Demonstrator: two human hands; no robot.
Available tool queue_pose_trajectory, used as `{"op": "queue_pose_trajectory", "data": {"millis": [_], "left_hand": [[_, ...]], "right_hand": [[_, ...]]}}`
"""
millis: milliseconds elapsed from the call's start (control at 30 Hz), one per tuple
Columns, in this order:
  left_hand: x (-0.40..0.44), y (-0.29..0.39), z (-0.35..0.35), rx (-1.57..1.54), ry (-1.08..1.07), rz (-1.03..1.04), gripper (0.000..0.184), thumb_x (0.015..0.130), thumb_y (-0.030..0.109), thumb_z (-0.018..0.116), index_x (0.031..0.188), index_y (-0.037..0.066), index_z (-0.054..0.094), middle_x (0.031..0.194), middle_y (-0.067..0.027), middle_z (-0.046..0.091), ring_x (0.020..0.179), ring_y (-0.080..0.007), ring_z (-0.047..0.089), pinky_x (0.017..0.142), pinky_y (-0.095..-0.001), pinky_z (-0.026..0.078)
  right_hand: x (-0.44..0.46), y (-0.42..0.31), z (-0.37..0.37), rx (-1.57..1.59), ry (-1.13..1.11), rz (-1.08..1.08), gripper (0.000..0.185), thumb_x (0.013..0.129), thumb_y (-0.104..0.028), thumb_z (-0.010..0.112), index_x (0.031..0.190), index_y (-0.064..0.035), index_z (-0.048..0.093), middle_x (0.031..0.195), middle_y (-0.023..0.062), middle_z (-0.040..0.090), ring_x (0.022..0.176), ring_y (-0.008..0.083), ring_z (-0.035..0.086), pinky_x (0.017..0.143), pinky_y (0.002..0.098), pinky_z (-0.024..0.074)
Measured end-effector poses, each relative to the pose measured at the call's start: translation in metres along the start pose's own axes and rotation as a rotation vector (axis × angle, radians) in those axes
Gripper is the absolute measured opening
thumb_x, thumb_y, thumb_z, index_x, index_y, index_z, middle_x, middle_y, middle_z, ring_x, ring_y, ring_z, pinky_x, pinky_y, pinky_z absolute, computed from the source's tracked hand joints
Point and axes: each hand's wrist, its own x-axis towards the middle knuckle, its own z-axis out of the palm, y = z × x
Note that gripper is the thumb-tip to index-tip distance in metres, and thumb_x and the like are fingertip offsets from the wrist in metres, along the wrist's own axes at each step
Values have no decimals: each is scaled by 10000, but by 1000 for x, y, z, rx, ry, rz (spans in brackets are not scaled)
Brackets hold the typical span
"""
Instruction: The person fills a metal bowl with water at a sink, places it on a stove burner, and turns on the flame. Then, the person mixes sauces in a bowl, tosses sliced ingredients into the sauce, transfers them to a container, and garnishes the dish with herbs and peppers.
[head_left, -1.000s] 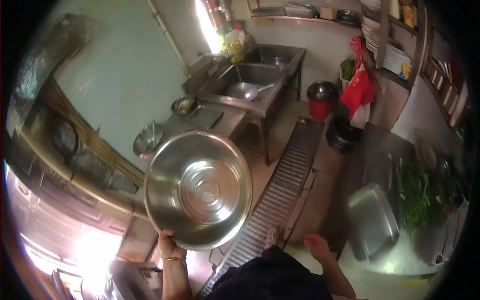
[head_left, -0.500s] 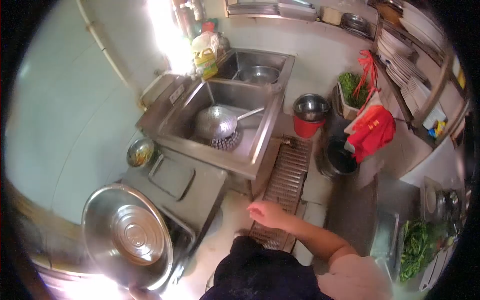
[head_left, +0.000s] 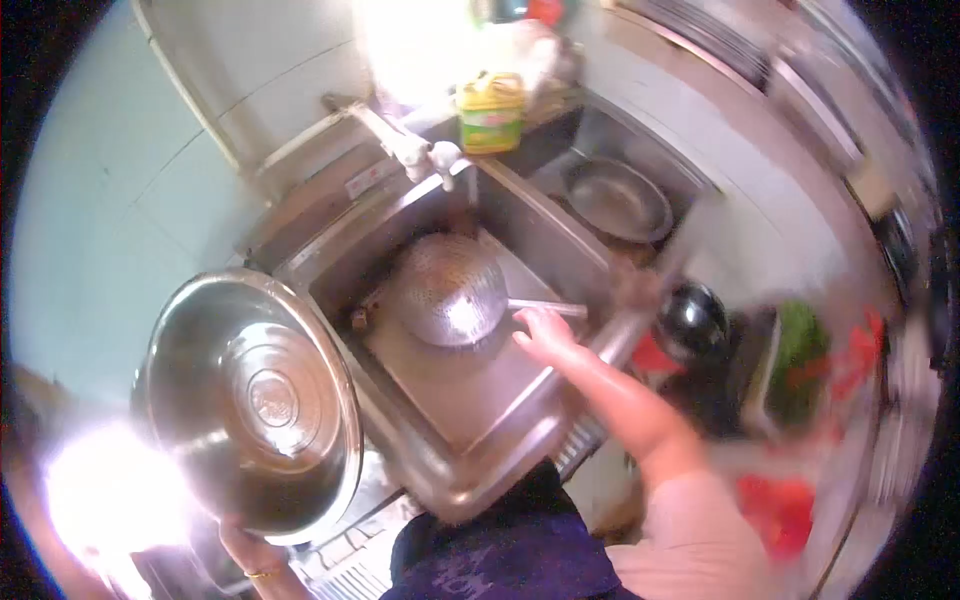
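My left hand (head_left: 245, 548) grips the lower rim of a large, shiny steel basin (head_left: 270, 400), tilted with its inside towards me beside the sink. Part of that hand is hidden behind the basin. My right hand (head_left: 545, 338) is over the sink (head_left: 480, 400), at the handle (head_left: 550, 307) of a round metal strainer (head_left: 450, 290). Its thumb and fingers look apart, with the fingertips at the handle's lower edge; the handle shows above them. The strainer lies in the sink with its rounded, dotted surface showing.
A second sink basin behind holds a metal bowl (head_left: 620, 200). A yellow-green jug (head_left: 490, 112) stands by the tap (head_left: 415, 150). To the right are a dark metal bowl (head_left: 692, 320), a container of greens (head_left: 795, 345) and a red cloth (head_left: 775, 515).
My view has turned and come nearer the sink. The basin has come along in my left hand to the sink's side. My right hand has moved from over the floor to the strainer's handle.
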Motion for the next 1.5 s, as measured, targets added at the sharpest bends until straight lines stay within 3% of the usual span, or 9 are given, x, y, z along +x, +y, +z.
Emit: {"op": "queue_pose_trajectory", "data": {"millis": [233,433,600,700,867,1033,1300,1367,1500], "left_hand": [[-123,-39,121,4,396,136,224,756,187,527,906,31,586,940,-63,595,878,-212,552,795,-341,463],[-158,-38,163,27,575,108,174,696,215,554,791,68,555,890,-52,592,832,-231,579,784,-342,477],[-139,-53,173,26,598,194,212,708,204,554,861,58,553,931,-66,576,892,-231,563,809,-370,477],[-142,-69,213,33,516,278,235,737,175,562,929,38,568,972,-91,575,933,-230,548,818,-379,466],[-124,-91,247,27,486,170,283,711,15,586,993,20,575,990,-95,586,875,-258,588,762,-384,495],[-62,-173,292,-308,316,27,430,674,-66,588,1090,34,541,998,-118,585,891,-266,597,768,-389,523],[36,-338,342,-141,315,-421,508,761,-20,620,1233,-17,432,1064,-142,568,913,-259,591,711,-422,522],[37,-368,331,-139,235,-494,521,816,53,636,1291,26,421,1192,-148,536,1039,-274,563,812,-427,485],[36,-368,334,-96,-29,-685,543,873,158,613,1357,98,375,1348,-105,458,1231,-281,453,1002,-487,355]], "right_hand": [[110,127,70,-315,-356,216,525,781,-331,677,1236,-101,551,1187,163,590,1091,351,561,929,394,464],[108,108,69,797,-1088,287,306,727,-228,643,951,-28,589,773,93,589,679,222,600,629,386,502],[61,107,-131,799,-1211,265,241,700,-266,618,787,-42,613,682,71,598,544,201,572,489,362,464],[29,138,-223,807,-1308,266,381,766,-184,644,1066,-18,478,688,67,545,536,154,556,476,311,470],[-11,175,-326,735,-1006,452,514,791,-141,665,1238,-29,438,750,58,556,513,151,546,462,314,469],[-13,236,-320,1255,-591,626,548,780,-73,621,1284,-56,405,750,65,557,489,171,541,426,336,470],[133,336,-227,1314,-409,1026,155,806,-143,563,888,-14,537,662,90,555,556,210,568,509,376,527],[131,274,-238,1088,-362,852,133,799,-130,564,888,-34,539,763,104,607,610,238,594,498,414,518],[181,174,-230,279,14,-203,450,812,-113,602,1230,12,493,1251,185,537,1164,301,512,990,407,403]]}}
